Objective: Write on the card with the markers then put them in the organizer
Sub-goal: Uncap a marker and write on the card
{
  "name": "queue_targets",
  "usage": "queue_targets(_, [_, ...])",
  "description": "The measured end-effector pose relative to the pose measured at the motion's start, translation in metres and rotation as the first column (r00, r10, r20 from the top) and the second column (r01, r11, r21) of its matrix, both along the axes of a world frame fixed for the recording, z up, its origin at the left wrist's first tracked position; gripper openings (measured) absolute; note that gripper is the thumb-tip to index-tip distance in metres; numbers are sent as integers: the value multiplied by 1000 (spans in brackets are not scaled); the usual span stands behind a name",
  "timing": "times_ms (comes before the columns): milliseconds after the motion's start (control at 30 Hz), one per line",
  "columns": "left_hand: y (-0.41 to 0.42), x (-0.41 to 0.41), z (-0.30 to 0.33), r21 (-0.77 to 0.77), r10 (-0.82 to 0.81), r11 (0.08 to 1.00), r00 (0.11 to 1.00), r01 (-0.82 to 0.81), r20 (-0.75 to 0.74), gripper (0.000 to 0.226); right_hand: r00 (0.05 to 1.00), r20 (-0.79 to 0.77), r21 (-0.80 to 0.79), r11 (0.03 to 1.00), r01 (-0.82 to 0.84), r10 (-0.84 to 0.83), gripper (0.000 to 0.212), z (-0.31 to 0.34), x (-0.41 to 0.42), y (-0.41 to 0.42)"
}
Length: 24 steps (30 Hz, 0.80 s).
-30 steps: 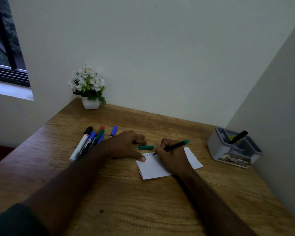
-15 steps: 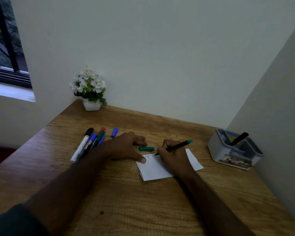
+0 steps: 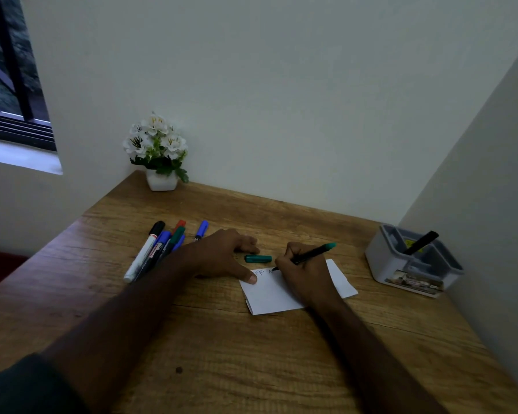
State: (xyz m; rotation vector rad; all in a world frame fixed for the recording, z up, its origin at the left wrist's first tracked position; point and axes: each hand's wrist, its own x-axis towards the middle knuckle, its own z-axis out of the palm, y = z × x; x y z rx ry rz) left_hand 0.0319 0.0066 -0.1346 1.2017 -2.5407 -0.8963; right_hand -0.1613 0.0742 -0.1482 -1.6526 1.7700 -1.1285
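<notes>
Writing on the card with a green marker.
The right hand (image 3: 307,271) grips the green marker (image 3: 311,254), tip on the white card (image 3: 274,294) at the bench (image 3: 222,354) centre; the left hand (image 3: 222,253) lies flat with straight fingers, thumb pressing the card's left corner. The green cap (image 3: 258,258) lies just beyond the card, the spare markers (image 3: 159,249) lie left, and the grey organizer (image 3: 413,264), holding a black marker (image 3: 420,242), stands far right.

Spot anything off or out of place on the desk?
Nothing odd. The green cap lies loose beside the card, expected since the right hand is writing with the green marker. The left hand pins the card's corner.
</notes>
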Motion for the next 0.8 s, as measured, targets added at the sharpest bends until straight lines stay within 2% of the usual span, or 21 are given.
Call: queue_targets(800, [-1,-1,-1,13,14,1000,1000,-14,2,72,998,40,-11,999,49,-48,23,2,0,3])
